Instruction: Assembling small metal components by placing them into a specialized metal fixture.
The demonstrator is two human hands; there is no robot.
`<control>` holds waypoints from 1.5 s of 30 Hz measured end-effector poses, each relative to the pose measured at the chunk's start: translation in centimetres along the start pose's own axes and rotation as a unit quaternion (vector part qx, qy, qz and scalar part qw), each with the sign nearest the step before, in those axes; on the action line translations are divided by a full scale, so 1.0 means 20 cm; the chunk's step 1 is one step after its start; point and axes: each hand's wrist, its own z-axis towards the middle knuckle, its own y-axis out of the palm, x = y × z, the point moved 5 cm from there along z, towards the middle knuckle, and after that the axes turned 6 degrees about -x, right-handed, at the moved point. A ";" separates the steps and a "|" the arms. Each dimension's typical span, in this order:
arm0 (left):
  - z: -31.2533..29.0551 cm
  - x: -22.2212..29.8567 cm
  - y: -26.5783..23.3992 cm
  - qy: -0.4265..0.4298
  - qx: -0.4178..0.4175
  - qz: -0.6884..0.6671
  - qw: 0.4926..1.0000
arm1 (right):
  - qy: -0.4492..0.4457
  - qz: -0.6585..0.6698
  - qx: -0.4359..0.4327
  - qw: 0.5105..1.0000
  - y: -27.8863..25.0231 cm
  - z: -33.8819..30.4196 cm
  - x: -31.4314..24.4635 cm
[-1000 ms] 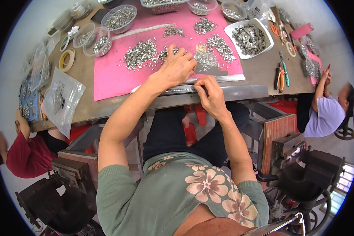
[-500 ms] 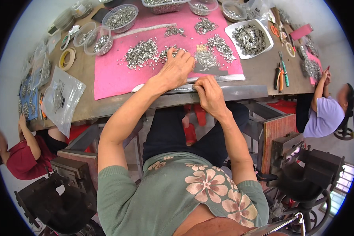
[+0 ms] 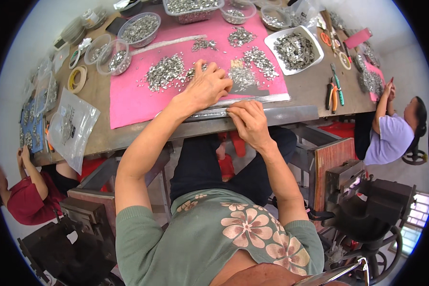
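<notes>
A pink mat covers the middle of the brown table, strewn with heaps of small silvery metal pieces. My left hand rests fingers curled on the mat among the pieces, beside a smaller heap. My right hand sits at the table's front edge, fingertips pinched on a long thin metal strip lying along the mat's near border. Whether the left hand holds any piece is hidden under its fingers.
Clear round tubs and a white tray hold more metal pieces at the back. Pliers, a tape roll and plastic bags lie on the table. A person in purple sits right, another in red left. Dark machines stand by my legs.
My left hand has shifted slightly on the mat over the pieces. My right hand stays at the strip by the table edge.
</notes>
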 end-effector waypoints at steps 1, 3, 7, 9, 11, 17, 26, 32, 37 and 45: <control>0.01 0.00 -0.01 0.005 -0.005 0.015 1.000 | 0.001 -0.005 0.001 1.000 -0.01 -0.01 0.02; 0.03 0.01 -0.01 0.014 -0.020 0.021 0.999 | 0.040 -0.012 0.034 0.999 -0.05 -0.03 0.09; 0.05 0.00 0.02 0.032 -0.061 0.011 0.998 | 0.124 -0.071 0.074 0.987 -0.17 -0.05 0.29; 0.03 -0.01 0.04 0.044 -0.040 0.013 0.998 | 0.139 -0.093 0.066 0.984 -0.19 -0.05 0.37; 0.02 0.00 0.05 0.055 -0.019 0.015 0.998 | 0.158 -0.112 0.057 0.980 -0.20 -0.04 0.44; -0.09 -0.02 -0.04 -0.056 0.102 -0.195 0.974 | 0.134 -0.108 0.029 0.985 -0.21 0.06 0.54; -0.32 0.06 -0.09 -0.183 0.182 -0.297 0.919 | 0.100 -0.110 -0.024 0.989 -0.18 0.15 0.59; -0.36 0.13 -0.04 -0.205 0.158 -0.370 0.892 | 0.129 -0.103 -0.035 0.986 -0.17 0.14 0.62; -0.36 0.20 -0.06 -0.135 0.155 -0.245 0.947 | 0.107 0.022 0.033 0.993 -0.16 0.13 0.35; -0.33 0.24 -0.01 -0.136 0.175 -0.191 0.956 | 0.121 0.169 -0.022 0.978 0.05 0.01 0.08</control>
